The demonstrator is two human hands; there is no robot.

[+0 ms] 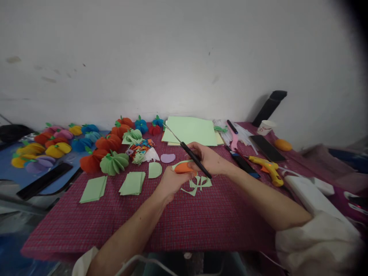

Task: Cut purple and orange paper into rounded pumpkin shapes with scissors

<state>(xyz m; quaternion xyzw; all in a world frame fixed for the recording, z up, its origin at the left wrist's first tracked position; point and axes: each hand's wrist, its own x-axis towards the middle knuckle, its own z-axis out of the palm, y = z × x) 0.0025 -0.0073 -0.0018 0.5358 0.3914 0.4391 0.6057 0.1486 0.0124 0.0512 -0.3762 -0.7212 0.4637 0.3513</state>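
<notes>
Can read no words, brands, numbers or signs. Only faint reddish print on the paper cup [266, 127], near the far right corner of the desk [224, 218], too small to make out.

Your table surface [71, 226], right part: 1 yellow glue gun [270, 170]; beyond it, 1 flat black slab [266, 148]. Toward the far right corner you have 1 paper cup [265, 127] and 1 orange oval object [283, 145]. Right edge: 1 long white box [313, 195]. Past your left edge, on the blue surface [11, 178]: 1 black bar [44, 181], near its near edge.
</notes>
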